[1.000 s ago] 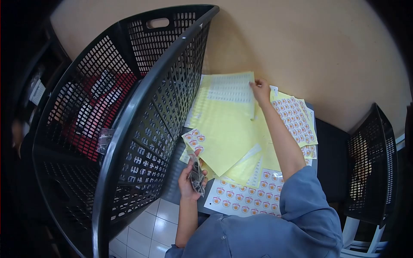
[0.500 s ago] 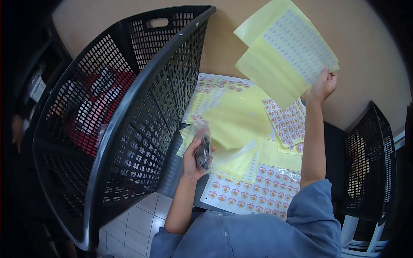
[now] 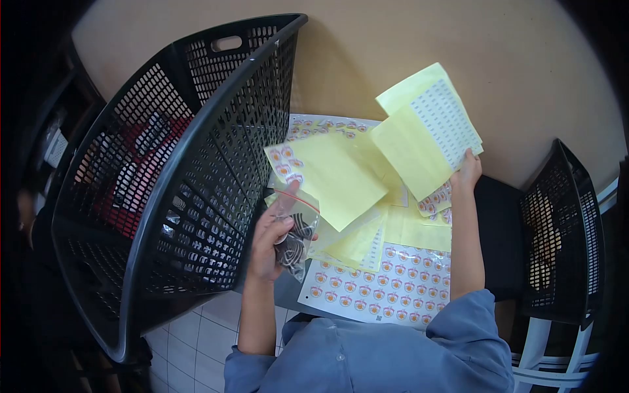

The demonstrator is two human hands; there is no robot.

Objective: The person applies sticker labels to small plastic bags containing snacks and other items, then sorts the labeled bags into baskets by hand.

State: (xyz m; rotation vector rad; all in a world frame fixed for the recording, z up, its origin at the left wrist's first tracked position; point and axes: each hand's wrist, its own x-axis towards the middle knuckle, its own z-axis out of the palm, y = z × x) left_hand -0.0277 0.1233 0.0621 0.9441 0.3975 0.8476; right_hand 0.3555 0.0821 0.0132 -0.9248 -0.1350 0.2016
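My left hand [image 3: 267,245] is closed on a clear zip bag [image 3: 296,242] with a red seal line, filled with dark, ring-like pieces. One fingertip of that hand reaches the edge of a yellow sheet [image 3: 341,180] that has a few round orange-and-pink stickers at its left corner. My right hand [image 3: 467,171], raised on the far right, pinches the lower right edge of some yellow backing sheets [image 3: 406,141]. Rows of small blue-grey print on a white label area [image 3: 447,121] show on the front one.
Under the loose papers lies a white sheet of round stickers [image 3: 373,291] on the grey table. A tall black slatted basket [image 3: 216,150] with red and dark packets stands left. Another black basket [image 3: 570,242] is on the right, and a beige wall [image 3: 524,85] rises behind.
My right hand has come down with the yellow sheets. My left hand has moved slightly left, turning the bag into clearer view, and the stickered yellow sheet beside it has shifted up.
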